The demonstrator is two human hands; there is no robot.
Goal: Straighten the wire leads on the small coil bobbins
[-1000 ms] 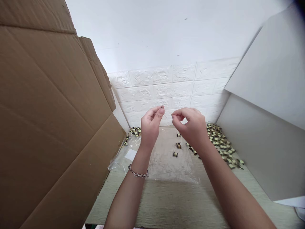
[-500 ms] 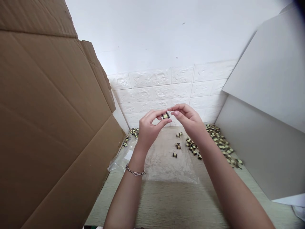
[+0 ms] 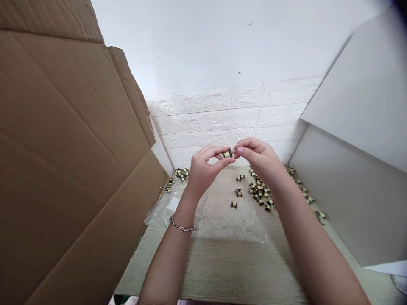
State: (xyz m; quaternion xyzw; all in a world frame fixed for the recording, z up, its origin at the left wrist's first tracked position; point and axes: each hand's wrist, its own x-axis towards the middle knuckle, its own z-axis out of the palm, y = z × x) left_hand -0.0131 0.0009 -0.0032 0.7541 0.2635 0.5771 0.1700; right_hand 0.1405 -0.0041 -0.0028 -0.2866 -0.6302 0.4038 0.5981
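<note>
Hands meet mid-air above the table, both on one small part. Left hand (image 3: 203, 171) pinches a tiny yellow-and-black bobbin (image 3: 227, 153) btwn thumb and forefinger, other fingers curled in; a chain bracelet (image 3: 182, 228) sits on that wrist. Right hand (image 3: 259, 161) comes in from the other side, thumb and forefinger tips closed on the bobbin's right end, remaining fingers loosely bent. Bobbin's long axis runs roughly left-right, level, approx parallel to the back wall; its dark end faces the right hand, yellow body toward the left. Too small to tell pins or finer detail.

Below the hands a clear plastic bag (image 3: 222, 212) lies flat on the pale tabletop (image 3: 229, 271). Three loose bobbins (image 3: 234, 205) sit apart on the bag. Just right of them, a dense pile of same parts (image 3: 260, 192), partly hidden by the right forearm, w/ more strung along the grey panel (image 3: 343, 199) at right. Smaller cluster (image 3: 179, 173) at the far left corner, near the foot of the brown cardboard sheet (image 3: 70, 161) that leans up on the left. White brick-pattern wall (image 3: 216, 114) behind.
</note>
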